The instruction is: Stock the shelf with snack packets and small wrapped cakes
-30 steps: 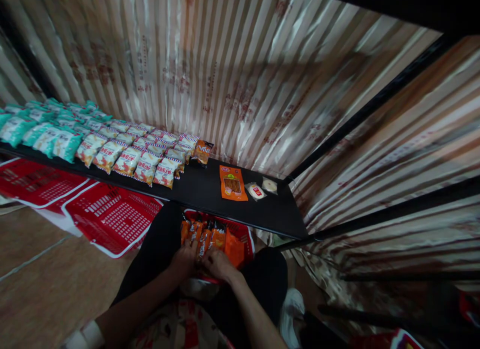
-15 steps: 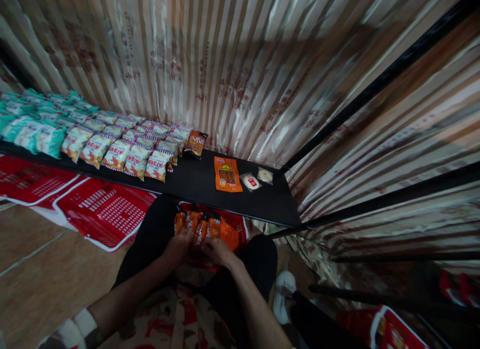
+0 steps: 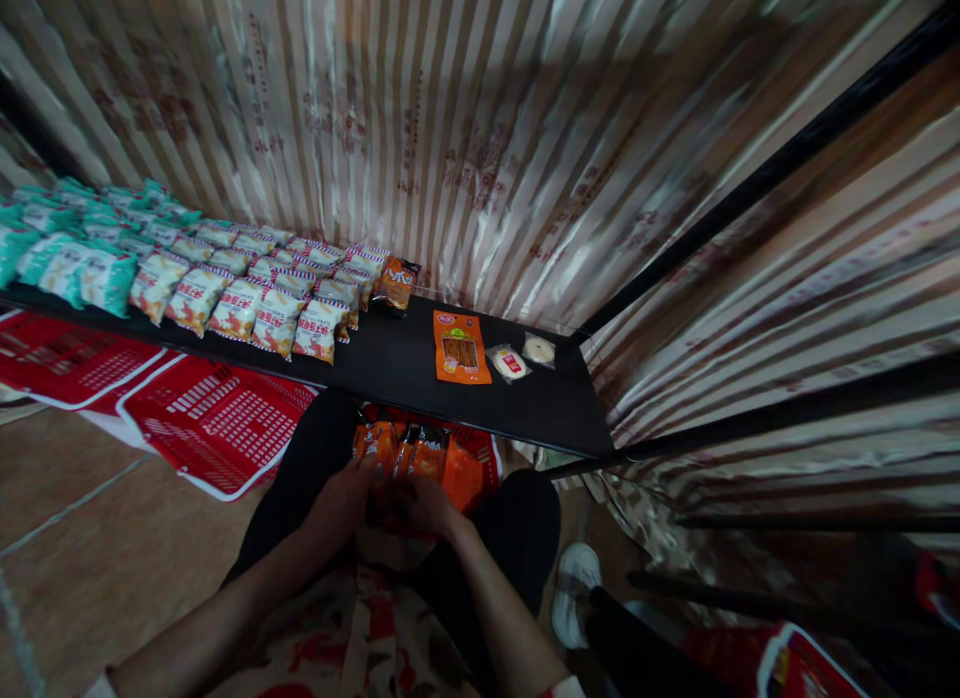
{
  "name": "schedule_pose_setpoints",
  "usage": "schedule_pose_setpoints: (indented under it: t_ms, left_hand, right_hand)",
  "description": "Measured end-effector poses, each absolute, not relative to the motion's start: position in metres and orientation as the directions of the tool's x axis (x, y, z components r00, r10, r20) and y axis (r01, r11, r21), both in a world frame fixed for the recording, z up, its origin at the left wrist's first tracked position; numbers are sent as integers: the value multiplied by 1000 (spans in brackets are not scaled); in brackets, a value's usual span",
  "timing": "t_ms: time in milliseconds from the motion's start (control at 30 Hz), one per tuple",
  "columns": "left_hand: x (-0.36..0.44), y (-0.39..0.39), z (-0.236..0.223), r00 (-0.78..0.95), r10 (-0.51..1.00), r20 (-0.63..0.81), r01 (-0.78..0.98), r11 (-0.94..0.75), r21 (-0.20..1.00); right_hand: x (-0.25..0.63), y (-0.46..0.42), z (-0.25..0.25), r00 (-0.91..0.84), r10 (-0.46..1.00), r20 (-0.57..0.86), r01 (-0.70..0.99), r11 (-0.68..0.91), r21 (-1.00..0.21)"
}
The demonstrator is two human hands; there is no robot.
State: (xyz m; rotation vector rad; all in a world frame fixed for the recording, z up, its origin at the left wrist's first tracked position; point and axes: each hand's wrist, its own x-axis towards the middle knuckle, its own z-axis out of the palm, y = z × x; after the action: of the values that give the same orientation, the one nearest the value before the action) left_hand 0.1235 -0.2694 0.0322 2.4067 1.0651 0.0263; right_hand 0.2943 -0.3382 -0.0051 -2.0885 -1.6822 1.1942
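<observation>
Both hands are down between my knees in a red basket (image 3: 491, 456) holding several orange snack packets (image 3: 420, 456). My left hand (image 3: 341, 498) curls its fingers onto the left packets. My right hand (image 3: 427, 506) grips the packets beside it. Just above the basket runs a black shelf (image 3: 397, 373). On it lie an orange flat packet (image 3: 460, 346) and two small round wrapped cakes (image 3: 510, 362) to its right.
Rows of white-and-orange snack bags (image 3: 262, 303) and teal bags (image 3: 67, 258) fill the shelf's left part. Red baskets (image 3: 217, 428) lie on the floor under it. A striped curtain (image 3: 480, 128) hangs behind. A black frame bar (image 3: 750, 178) runs at right. My white shoe (image 3: 574, 590) is on the floor.
The view shifted slightly. Both hands stay in the basket and have worked a little deeper among the orange packets.
</observation>
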Motion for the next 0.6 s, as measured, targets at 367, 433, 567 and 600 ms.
schedule_pose_setpoints:
  t_ms: [367,433,567,600]
  left_hand:
    - [96,-270,57,579,810,-97,566,-314,762]
    - [93,-271,67,547,828,-124,553,-246,796]
    - [91,-272,81,520,842,-146,509,-168,844]
    - [91,-273,82,517,844,-142,497,-161,853]
  right_hand:
    - [300,-336,6,-42,882,-469,738,-288,-610]
    - [301,-334,15,-24,891,-452,716,-300,-630]
    - [299,-331,28,57,889,-455,610,-392,-689]
    - [297,-330,30,73,884,-462,525,-428,-736]
